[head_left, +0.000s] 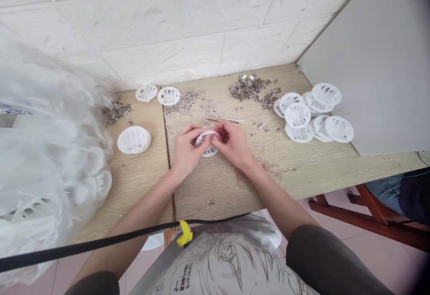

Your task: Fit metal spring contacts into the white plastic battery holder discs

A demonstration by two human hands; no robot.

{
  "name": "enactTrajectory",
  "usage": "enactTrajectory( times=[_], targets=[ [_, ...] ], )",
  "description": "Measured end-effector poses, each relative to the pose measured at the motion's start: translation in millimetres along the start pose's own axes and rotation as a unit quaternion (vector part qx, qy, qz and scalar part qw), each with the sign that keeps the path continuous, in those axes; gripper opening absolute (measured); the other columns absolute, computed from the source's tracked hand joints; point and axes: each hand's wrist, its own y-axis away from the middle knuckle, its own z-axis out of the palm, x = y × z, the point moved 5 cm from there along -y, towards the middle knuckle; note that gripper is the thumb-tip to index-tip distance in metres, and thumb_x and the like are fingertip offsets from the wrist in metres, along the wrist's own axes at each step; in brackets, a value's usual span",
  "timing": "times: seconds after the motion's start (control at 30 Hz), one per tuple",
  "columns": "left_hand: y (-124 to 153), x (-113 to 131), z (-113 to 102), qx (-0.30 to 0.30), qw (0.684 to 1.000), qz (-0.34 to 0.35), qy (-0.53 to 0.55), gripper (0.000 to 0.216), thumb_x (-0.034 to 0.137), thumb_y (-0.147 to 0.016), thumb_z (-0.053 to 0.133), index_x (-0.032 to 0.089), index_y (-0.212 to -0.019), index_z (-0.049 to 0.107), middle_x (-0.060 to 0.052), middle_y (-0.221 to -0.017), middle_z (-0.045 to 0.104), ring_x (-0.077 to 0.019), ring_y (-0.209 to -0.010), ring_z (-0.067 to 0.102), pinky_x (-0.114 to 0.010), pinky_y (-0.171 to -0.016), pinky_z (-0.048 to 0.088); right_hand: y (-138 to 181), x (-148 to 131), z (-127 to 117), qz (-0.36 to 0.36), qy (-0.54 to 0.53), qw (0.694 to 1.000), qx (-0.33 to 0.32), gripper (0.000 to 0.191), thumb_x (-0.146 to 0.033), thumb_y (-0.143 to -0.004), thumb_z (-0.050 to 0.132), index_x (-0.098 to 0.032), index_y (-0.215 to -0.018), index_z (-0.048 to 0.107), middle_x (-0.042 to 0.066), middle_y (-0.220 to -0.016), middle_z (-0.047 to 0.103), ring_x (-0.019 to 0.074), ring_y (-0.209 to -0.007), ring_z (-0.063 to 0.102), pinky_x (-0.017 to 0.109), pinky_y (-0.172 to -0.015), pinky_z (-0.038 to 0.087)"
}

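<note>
Between my hands, above the table, is a round white plastic battery holder (210,151) with slots and small metal contacts. My left hand (187,150) grips its left edge, the thumb lying over its face. On the other side my right hand (236,145) pinches it, with the thumb pressing near the upper middle. Any small part under the thumbs is hidden. Just beyond my fingers lie a thin pointed stick (223,120) and scattered small metal pieces (208,107).
Metal contacts form a dark heap (247,88) by the wall and another pile (116,112) at left. Several finished-looking white discs (298,115) are stacked right, beside a grey panel (369,71). A disc stack (133,140) and bulging plastic bag (50,165) stand left. A black strap (101,240) crosses in front.
</note>
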Motion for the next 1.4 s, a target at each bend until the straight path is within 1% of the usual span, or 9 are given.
enactTrajectory(
  times=[0.07, 0.13, 0.2, 0.33, 0.43, 0.57, 0.8, 1.23, 1.4],
  targets=[
    [-0.5, 0.4, -1.5, 0.001, 1.000, -0.008, -0.022, 0.012, 0.026, -0.081, 0.067, 0.022, -0.088, 0.076, -0.003, -0.087, 0.065, -0.0168, -0.079, 0.060, -0.030, -0.069, 0.047, 0.6, -1.1, 0.5, -0.008, -0.003, 1.000, -0.006, 0.010, -0.021, -0.079, 0.057, -0.021, -0.089, 0.057, -0.002, -0.067, 0.057, 0.0122, -0.058, 0.049, 0.026, -0.060, 0.042],
    [-1.4, -0.3, -3.0, -0.004, 0.998, -0.019, -0.056, 0.011, 0.024, -0.079, 0.068, 0.022, -0.088, 0.074, -0.003, -0.084, 0.066, -0.0183, -0.080, 0.059, -0.032, -0.073, 0.046, 0.7, -2.9, 0.7, -0.021, -0.007, 1.000, -0.011, 0.009, -0.022, -0.080, 0.056, -0.021, -0.089, 0.057, -0.003, -0.065, 0.056, 0.0115, -0.056, 0.048, 0.025, -0.058, 0.040],
    [-2.6, -1.8, -4.3, -0.016, 0.995, -0.026, -0.091, 0.008, 0.023, -0.078, 0.069, 0.021, -0.085, 0.073, -0.003, -0.082, 0.064, -0.0202, -0.083, 0.058, -0.035, -0.077, 0.045, 0.4, -4.1, 1.0, -0.026, -0.009, 0.999, -0.020, 0.002, -0.021, -0.079, 0.056, -0.020, -0.080, 0.057, -0.003, -0.062, 0.055, 0.0107, -0.054, 0.046, 0.025, -0.056, 0.038],
    [-5.4, -7.0, -7.0, -0.033, 0.990, -0.038, -0.132, 0.007, 0.024, -0.076, 0.070, 0.021, -0.079, 0.075, -0.004, -0.079, 0.060, -0.0223, -0.084, 0.056, -0.038, -0.080, 0.044, -0.4, -2.8, 2.1, 0.004, -0.014, 0.999, -0.041, 0.010, -0.021, -0.077, 0.057, -0.020, -0.068, 0.053, -0.004, -0.056, 0.052, 0.0097, -0.052, 0.043, 0.025, -0.054, 0.035],
    [-7.0, -9.4, -8.0, -0.044, 0.989, -0.040, -0.134, 0.007, 0.026, -0.075, 0.071, 0.023, -0.077, 0.076, -0.003, -0.072, 0.059, -0.0223, -0.082, 0.055, -0.039, -0.080, 0.044, -0.2, -1.7, 2.2, 0.021, -0.021, 0.998, -0.051, 0.011, -0.021, -0.075, 0.057, -0.019, -0.065, 0.053, -0.004, -0.055, 0.051, 0.0093, -0.052, 0.043, 0.024, -0.054, 0.035],
    [-7.5, -9.7, -7.8, -0.056, 0.988, -0.046, -0.138, 0.006, 0.024, -0.073, 0.070, 0.021, -0.074, 0.075, -0.002, -0.070, 0.060, -0.0209, -0.077, 0.054, -0.038, -0.078, 0.044, -0.1, 2.0, 3.3, 0.042, -0.034, 0.996, -0.067, 0.008, -0.020, -0.073, 0.058, -0.018, -0.065, 0.057, -0.003, -0.055, 0.054, 0.0099, -0.053, 0.047, 0.024, -0.054, 0.036],
    [-7.7, -9.2, -7.4, -0.052, 0.986, -0.042, -0.152, 0.010, 0.022, -0.070, 0.069, 0.021, -0.077, 0.076, -0.001, -0.066, 0.060, -0.0197, -0.073, 0.053, -0.036, -0.074, 0.043, -1.1, 8.4, 6.7, 0.090, -0.059, 0.991, -0.085, 0.004, -0.016, -0.068, 0.058, -0.017, -0.066, 0.062, -0.002, -0.056, 0.059, 0.0108, -0.053, 0.051, 0.024, -0.054, 0.039],
    [-9.8, -14.9, -6.9, -0.059, 0.989, -0.058, -0.124, 0.008, 0.026, -0.069, 0.070, 0.022, -0.072, 0.076, -0.001, -0.065, 0.059, -0.0178, -0.068, 0.050, -0.033, -0.067, 0.040, -2.5, 9.7, 9.1, 0.121, -0.073, 0.986, -0.084, 0.006, -0.018, -0.067, 0.057, -0.017, -0.061, 0.059, -0.001, -0.057, 0.059, 0.0128, -0.055, 0.053, 0.025, -0.052, 0.038],
    [-10.5, -16.9, -6.2, -0.067, 0.987, -0.073, -0.128, 0.008, 0.023, -0.069, 0.071, 0.021, -0.073, 0.076, -0.001, -0.066, 0.058, -0.0173, -0.066, 0.050, -0.033, -0.066, 0.040, -3.8, 9.4, 9.5, 0.117, -0.079, 0.986, -0.091, 0.005, -0.018, -0.067, 0.055, -0.018, -0.062, 0.055, -0.002, -0.057, 0.057, 0.0125, -0.056, 0.052, 0.024, -0.052, 0.036]
  ],
)
